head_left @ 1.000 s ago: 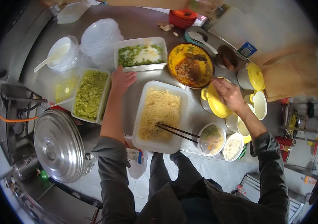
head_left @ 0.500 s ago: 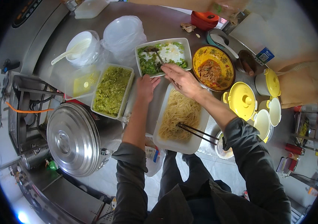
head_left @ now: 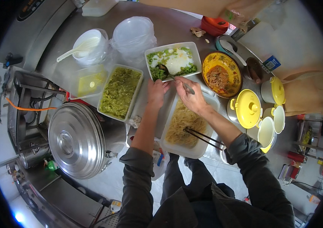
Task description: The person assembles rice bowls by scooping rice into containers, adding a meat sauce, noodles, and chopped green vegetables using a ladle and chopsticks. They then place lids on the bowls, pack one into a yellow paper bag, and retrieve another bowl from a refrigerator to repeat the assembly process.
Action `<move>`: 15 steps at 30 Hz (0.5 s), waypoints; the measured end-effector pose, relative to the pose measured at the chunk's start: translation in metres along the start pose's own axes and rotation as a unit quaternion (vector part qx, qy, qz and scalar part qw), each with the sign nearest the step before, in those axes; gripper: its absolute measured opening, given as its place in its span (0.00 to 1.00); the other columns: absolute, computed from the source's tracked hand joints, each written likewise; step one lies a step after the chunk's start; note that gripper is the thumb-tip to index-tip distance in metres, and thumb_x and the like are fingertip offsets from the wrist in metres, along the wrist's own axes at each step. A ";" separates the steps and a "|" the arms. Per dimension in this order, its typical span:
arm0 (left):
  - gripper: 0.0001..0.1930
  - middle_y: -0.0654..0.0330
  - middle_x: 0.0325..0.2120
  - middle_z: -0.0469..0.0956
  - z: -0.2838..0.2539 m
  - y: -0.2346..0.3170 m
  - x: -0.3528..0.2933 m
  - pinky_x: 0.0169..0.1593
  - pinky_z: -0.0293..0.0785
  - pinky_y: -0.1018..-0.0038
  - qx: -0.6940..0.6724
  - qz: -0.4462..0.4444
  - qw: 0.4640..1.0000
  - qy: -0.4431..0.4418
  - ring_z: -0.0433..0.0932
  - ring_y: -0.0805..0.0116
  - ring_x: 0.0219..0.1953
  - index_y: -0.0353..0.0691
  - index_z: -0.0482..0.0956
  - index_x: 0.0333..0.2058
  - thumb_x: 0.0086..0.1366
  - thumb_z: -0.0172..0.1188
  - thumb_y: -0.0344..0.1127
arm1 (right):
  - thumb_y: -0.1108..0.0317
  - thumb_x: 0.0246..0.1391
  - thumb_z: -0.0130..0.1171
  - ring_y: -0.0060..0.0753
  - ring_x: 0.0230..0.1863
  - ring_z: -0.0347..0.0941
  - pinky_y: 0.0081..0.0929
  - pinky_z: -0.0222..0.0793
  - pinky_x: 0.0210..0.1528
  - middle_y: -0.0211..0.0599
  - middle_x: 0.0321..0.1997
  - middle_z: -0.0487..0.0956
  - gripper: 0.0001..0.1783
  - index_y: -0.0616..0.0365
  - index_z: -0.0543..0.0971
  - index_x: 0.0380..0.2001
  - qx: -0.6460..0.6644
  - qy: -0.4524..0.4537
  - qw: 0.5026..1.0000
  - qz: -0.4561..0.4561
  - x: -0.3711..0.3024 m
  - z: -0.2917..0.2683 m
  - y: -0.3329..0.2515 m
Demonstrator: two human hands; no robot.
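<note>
A white rectangular tub [head_left: 196,57] of chopped scallions stands ahead of me, its white bottom partly bare. My left hand [head_left: 157,93] grips its near left edge, the fingertips partly hidden by the rim. Closed around a metal spoon [head_left: 187,87], my right hand [head_left: 191,95] is just over the near rim. The spoon's bowl rests among scallions heaped in the near left corner. Below my hands sits a larger white tub [head_left: 169,138] of noodles [head_left: 186,121], with dark chopsticks [head_left: 203,137] leaning across its right side.
Left of my hands is a tub of green chopped relish [head_left: 119,93], then a big lidded steel pot [head_left: 66,140]. A yellow patterned bowl [head_left: 218,78] of reddish sauce and yellow-lidded pots [head_left: 248,108] stand right. Stacked plastic lids [head_left: 133,34] and a bowl with a white ladle [head_left: 81,47] lie beyond.
The spoon's bowl has gone from the tub's left middle toward its near left corner, gathering scallions there. My right hand has turned, tilting the handle. The whole view has shifted slightly.
</note>
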State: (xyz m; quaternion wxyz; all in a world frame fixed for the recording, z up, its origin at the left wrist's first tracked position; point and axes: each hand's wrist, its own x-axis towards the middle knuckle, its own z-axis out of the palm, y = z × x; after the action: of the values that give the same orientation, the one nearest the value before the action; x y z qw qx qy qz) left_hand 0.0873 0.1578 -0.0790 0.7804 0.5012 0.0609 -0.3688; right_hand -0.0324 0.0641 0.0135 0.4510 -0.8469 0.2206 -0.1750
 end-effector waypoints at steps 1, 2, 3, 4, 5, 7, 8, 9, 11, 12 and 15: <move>0.17 0.44 0.51 0.73 0.000 0.000 0.000 0.55 0.80 0.60 0.012 -0.004 1.000 -0.003 0.79 0.50 0.51 0.35 0.58 0.57 0.72 0.42 0.29 | 0.63 0.68 0.50 0.38 0.37 0.83 0.32 0.80 0.43 0.52 0.38 0.84 0.19 0.72 0.79 0.48 0.052 0.000 0.996 0.075 0.001 0.006 -0.009; 0.17 0.44 0.51 0.73 0.000 0.001 0.001 0.54 0.80 0.60 0.024 -0.008 1.000 -0.006 0.79 0.50 0.51 0.34 0.58 0.57 0.72 0.42 0.29 | 0.62 0.70 0.47 0.35 0.38 0.83 0.31 0.80 0.43 0.51 0.39 0.84 0.21 0.75 0.77 0.48 0.118 0.033 0.989 0.079 0.004 0.014 -0.012; 0.17 0.43 0.50 0.74 -0.001 0.003 0.003 0.54 0.80 0.60 0.027 -0.014 1.000 0.001 0.80 0.50 0.51 0.34 0.58 0.57 0.72 0.42 0.30 | 0.62 0.70 0.47 0.36 0.39 0.83 0.30 0.81 0.43 0.53 0.39 0.84 0.21 0.75 0.76 0.48 0.203 0.074 0.969 0.119 0.009 0.019 -0.010; 0.17 0.43 0.49 0.74 0.000 0.005 0.004 0.54 0.80 0.60 0.030 -0.023 0.999 0.007 0.80 0.50 0.51 0.34 0.58 0.57 0.72 0.43 0.30 | 0.62 0.70 0.47 0.37 0.39 0.83 0.30 0.81 0.44 0.54 0.39 0.83 0.21 0.76 0.76 0.48 0.286 0.115 0.938 0.160 0.014 0.024 -0.003; 0.17 0.43 0.49 0.75 -0.001 0.007 0.003 0.54 0.80 0.61 0.032 -0.032 0.999 0.014 0.80 0.50 0.50 0.34 0.58 0.57 0.72 0.43 0.30 | 0.63 0.69 0.47 0.38 0.40 0.83 0.29 0.81 0.44 0.55 0.40 0.83 0.21 0.76 0.75 0.48 0.364 0.154 0.897 0.200 0.018 0.027 0.002; 0.17 0.41 0.48 0.75 -0.005 0.010 0.002 0.53 0.80 0.61 0.054 -0.031 0.998 -0.009 0.81 0.50 0.49 0.29 0.60 0.55 0.73 0.43 0.32 | 0.67 0.67 0.46 0.42 0.42 0.83 0.28 0.82 0.45 0.57 0.41 0.81 0.18 0.77 0.73 0.46 0.421 0.180 0.855 0.242 0.023 0.019 0.008; 0.17 0.40 0.47 0.76 -0.008 0.012 0.002 0.52 0.80 0.61 0.065 -0.028 0.997 -0.020 0.81 0.50 0.49 0.26 0.61 0.54 0.73 0.44 0.32 | 0.68 0.67 0.46 0.43 0.42 0.83 0.28 0.82 0.45 0.58 0.42 0.80 0.18 0.77 0.73 0.46 0.435 0.185 0.842 0.259 0.024 0.015 0.008; 0.18 0.40 0.48 0.75 -0.009 0.014 0.001 0.52 0.80 0.61 0.064 -0.025 0.997 -0.017 0.81 0.50 0.49 0.26 0.61 0.55 0.73 0.45 0.34 | 0.68 0.67 0.45 0.44 0.43 0.83 0.28 0.82 0.45 0.58 0.42 0.80 0.18 0.77 0.72 0.46 0.449 0.191 0.828 0.276 0.024 0.010 0.008; 0.20 0.39 0.49 0.75 -0.004 0.014 -0.001 0.52 0.80 0.62 0.059 -0.020 0.998 -0.018 0.81 0.50 0.50 0.25 0.62 0.55 0.74 0.48 0.37 | 0.69 0.68 0.45 0.44 0.45 0.83 0.29 0.82 0.45 0.58 0.44 0.80 0.17 0.76 0.72 0.47 0.457 0.189 0.826 0.271 0.023 -0.003 0.013; 0.21 0.39 0.49 0.75 -0.003 0.016 -0.001 0.52 0.80 0.61 0.054 -0.020 0.998 -0.014 0.81 0.50 0.50 0.25 0.62 0.56 0.74 0.50 0.38 | 0.69 0.68 0.44 0.44 0.46 0.82 0.29 0.82 0.45 0.59 0.45 0.79 0.16 0.75 0.71 0.47 0.468 0.190 0.821 0.266 0.022 -0.008 0.016; 0.26 0.38 0.51 0.74 -0.008 0.021 -0.001 0.53 0.80 0.61 0.042 -0.030 0.999 0.011 0.80 0.50 0.52 0.25 0.59 0.59 0.73 0.53 0.40 | 0.67 0.70 0.43 0.44 0.49 0.81 0.31 0.80 0.51 0.58 0.47 0.79 0.16 0.72 0.70 0.49 0.489 0.181 0.812 0.263 0.019 -0.023 0.014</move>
State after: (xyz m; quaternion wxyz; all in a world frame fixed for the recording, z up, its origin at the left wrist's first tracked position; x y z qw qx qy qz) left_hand 0.1021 0.1700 -0.0669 0.7466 0.5357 0.0690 -0.3884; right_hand -0.0309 0.0315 0.0162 0.7861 -0.3775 0.3981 -0.2847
